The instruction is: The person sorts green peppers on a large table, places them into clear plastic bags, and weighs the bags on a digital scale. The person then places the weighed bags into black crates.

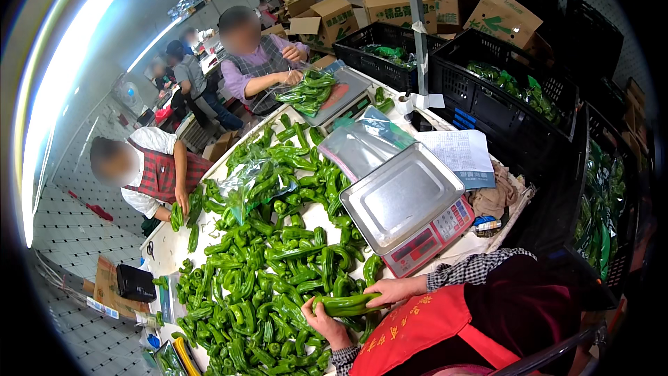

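Observation:
Between my two hands is a long glossy green pepper (348, 305), held level just in front of the red apron (417, 324). My left hand (330, 326) has its fingers around one end, and my right hand (396, 292) grips the other end. Whether more than one pepper is in the grasp is hard to tell. Under and beyond my hands a wide heap of loose green peppers (250, 282) covers much of the white tabletop (163, 243). Just past my right hand stands a red digital scale (425, 243) with a bare metal pan (402, 196).
Clear plastic bags (365, 141) and a printed sheet (454, 149) lie by the scale. Black crates (501, 83) of bagged peppers line the right side. Across the table, one person (261, 62) handles bagged peppers at another scale (344, 94); another person (162, 167) holds peppers.

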A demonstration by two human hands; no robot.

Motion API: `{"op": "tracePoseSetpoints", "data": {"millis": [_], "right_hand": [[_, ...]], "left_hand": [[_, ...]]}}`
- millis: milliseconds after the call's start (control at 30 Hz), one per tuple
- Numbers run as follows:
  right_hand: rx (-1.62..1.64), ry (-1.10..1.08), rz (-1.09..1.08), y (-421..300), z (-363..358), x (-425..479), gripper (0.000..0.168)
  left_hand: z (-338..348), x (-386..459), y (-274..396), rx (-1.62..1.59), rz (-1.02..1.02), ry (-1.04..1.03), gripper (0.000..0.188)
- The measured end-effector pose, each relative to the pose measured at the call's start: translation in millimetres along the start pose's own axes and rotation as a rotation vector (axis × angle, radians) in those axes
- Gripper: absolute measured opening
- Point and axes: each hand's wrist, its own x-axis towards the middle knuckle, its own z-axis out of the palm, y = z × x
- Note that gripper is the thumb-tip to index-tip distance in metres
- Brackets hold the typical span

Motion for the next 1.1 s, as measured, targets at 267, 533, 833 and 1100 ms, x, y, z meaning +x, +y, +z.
{"op": "tracePoseSetpoints", "data": {"millis": [267,533,833,1100], "right_hand": [[0.015,0.039,-0.093,8.2,2.8,1.5,0.038],[-0.008,0.036,-0.082,15.9,1.3,3.8,0.040],[-0.011,0.031,-0.115,25.3,3.4,9.4,0.042],[-0.035,0.027,-0.141,28.8,3.7,10.8,0.044]], "left_hand": [[1.3,-1.6,2.6,0.018,0.005,-0.033,0.018],[6.1,-4.7,8.7,0.084,0.002,-0.067,0.018],[5.0,-3.7,7.7,0.123,0.048,-0.086,0.017],[8.2,-4.9,10.7,0.140,0.048,-0.097,0.018]]}}
